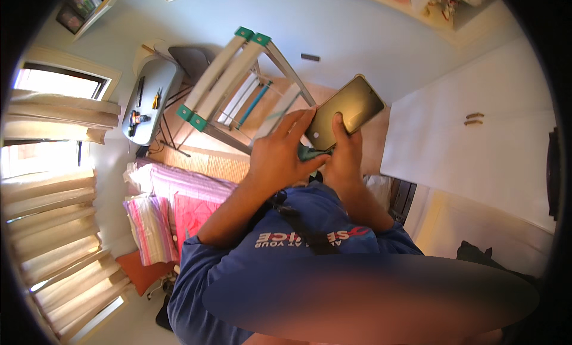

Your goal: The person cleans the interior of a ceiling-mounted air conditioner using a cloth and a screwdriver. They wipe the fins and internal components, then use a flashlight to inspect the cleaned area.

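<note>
A smartphone (350, 111) with a dark, glossy screen is held tilted in front of my chest. My right hand (344, 160) grips its lower right part, the thumb lying over the screen. At the phone's left edge, my left hand (275, 154) has its fingers curled against the side, and its thumb points toward my right hand. Between the hands, below the phone, a dark green piece (311, 154) shows; I cannot make out what it is. The fingers behind the phone are hidden.
An aluminium stepladder (223, 77) with green caps stands just beyond my left hand. Farther left, a grey folding table (159, 77) bears a power drill (137, 120) and yellow-handled pliers (156, 99). A bed with pink bedding (193, 209) lies at left, a white cabinet (471, 145) at right.
</note>
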